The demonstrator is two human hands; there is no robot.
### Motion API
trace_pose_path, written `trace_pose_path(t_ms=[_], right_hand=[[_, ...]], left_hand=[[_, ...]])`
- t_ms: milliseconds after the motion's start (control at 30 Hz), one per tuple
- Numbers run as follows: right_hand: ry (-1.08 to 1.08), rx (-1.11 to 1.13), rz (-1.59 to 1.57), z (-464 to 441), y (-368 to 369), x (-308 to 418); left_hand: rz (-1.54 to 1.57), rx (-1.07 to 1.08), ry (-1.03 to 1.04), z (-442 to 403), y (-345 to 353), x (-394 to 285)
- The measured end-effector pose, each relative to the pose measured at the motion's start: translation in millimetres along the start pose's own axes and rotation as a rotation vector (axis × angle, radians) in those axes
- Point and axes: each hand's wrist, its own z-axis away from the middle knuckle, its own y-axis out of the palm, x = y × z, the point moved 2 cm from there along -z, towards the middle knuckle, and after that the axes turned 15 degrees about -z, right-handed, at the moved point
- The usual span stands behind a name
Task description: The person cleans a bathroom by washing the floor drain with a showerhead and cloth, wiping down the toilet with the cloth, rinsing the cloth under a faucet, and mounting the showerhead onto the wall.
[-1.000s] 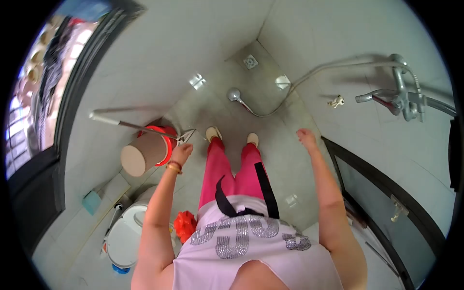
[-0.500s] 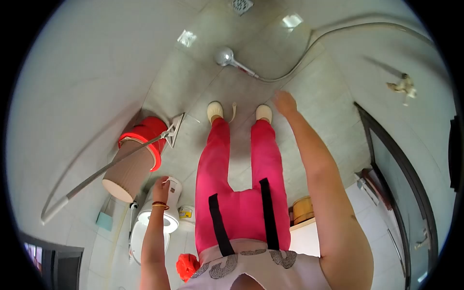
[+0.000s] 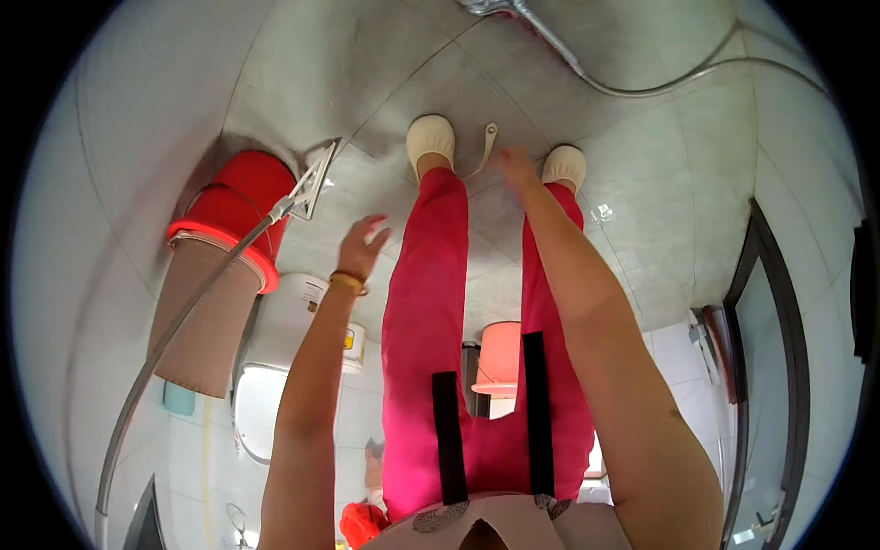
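Note:
My right hand (image 3: 516, 169) hangs in front of my right leg, a little blurred, its fingers loosely apart and nothing visible in them. Close by, a cream strap (image 3: 490, 134) with a hole at its end sticks out beside my left shoe (image 3: 431, 137). The strap and the hand look apart. My right shoe (image 3: 565, 167) stands flat on the tiles. To the left of my pink trousers, my left hand (image 3: 364, 247) is in the air, empty, with thumb and fingers spread. A bracelet circles that wrist.
On the grey floor lies a silver shower head (image 3: 513, 7) with its hose (image 3: 642, 93). Left are a red bucket (image 3: 246, 188), a ribbed bin (image 3: 206, 312), a long-handled squeegee (image 3: 229, 261) and a white toilet (image 3: 261, 412). A dark-framed glass door (image 3: 775, 367) is at right.
My left hand has left the toilet lid and moved forward, fingers spreading. My right hand has swung left toward the strap. The view has tipped, and the shower head sits nearer the top edge.

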Motion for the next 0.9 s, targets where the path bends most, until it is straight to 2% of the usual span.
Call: trace_pose_path(t_ms=[67, 100, 167, 200, 267, 300, 367, 400, 467, 500, 567, 600, 633, 667, 700, 767, 833, 900], right_hand=[[0.396, -0.059, -0.572, 4.4, 21.9, -7.8], [0.400, -0.054, -0.556, -0.7, 33.6, -15.2], [0.383, -0.115, -0.830, -5.9, 54.2, -28.2], [0.386, -0.110, -0.817, -5.5, 55.7, -25.5], [0.387, 0.076, -1.045, -3.5, 60.3, -16.9], [0.392, 0.082, -1.031, -1.4, 60.7, -13.3], [0.085, 0.180, -0.470, -1.3, 56.3, 0.5], [0.084, 0.184, -0.458, 5.2, 49.6, 16.4], [-0.208, 0.215, 0.004, 19.3, 42.2, 49.3], [-0.211, 0.219, 0.009, 16.5, 48.1, 53.5], [-0.292, 0.324, 0.221, 5.6, 66.5, 62.6], [-0.293, 0.327, 0.220, -4.8, 79.9, 56.5], [-0.405, 0.364, 0.362, -13.7, 96.2, 52.5], [-0.518, 0.400, 0.503, -16.1, 106.8, 55.6], [-0.524, 0.407, 0.499, -19.2, 113.6, 56.3], [-0.727, 0.453, 0.784, -23.2, 126.7, 62.9], [-0.668, 0.524, 0.708, -11.4, 114.6, 92.0], [-0.596, 0.593, 0.643, -8.7, 114.3, 90.0]], left_hand=[[-0.231, 0.144, 0.031, -24.0, 29.8, -6.9], [-0.217, 0.145, 0.023, -36.9, 41.9, -4.4], [-0.158, 0.088, -0.050, -59.0, 60.1, 1.7], [-0.146, 0.087, -0.059, -69.6, 65.6, -0.1], [0.153, 0.071, -0.167, -82.8, 70.4, 1.7], [0.166, 0.070, -0.176, -80.9, 70.6, 4.3], [0.065, 0.364, -0.130, -78.5, 75.1, 4.3], [0.077, 0.361, -0.132, -75.4, 69.8, 2.2], [-0.126, 0.467, -0.025, -60.7, 60.4, -0.2], [-0.050, 0.356, 0.021, -50.3, 57.9, 0.1], [0.007, 0.353, 0.045, -29.1, 46.4, -5.1], [0.063, 0.356, 0.071, -19.8, 41.0, -8.3], [0.184, 0.360, 0.084, -13.6, 38.0, -10.5], [0.183, 0.357, 0.077, -12.2, 34.3, -11.8], [0.226, 0.374, 0.063, -12.0, 30.7, -12.6], [0.262, 0.363, 0.058, -15.1, 30.3, -8.0], [0.307, 0.369, 0.027, -21.6, 32.5, -0.1], [0.385, 0.371, 0.005, -24.1, 34.3, 4.7]])
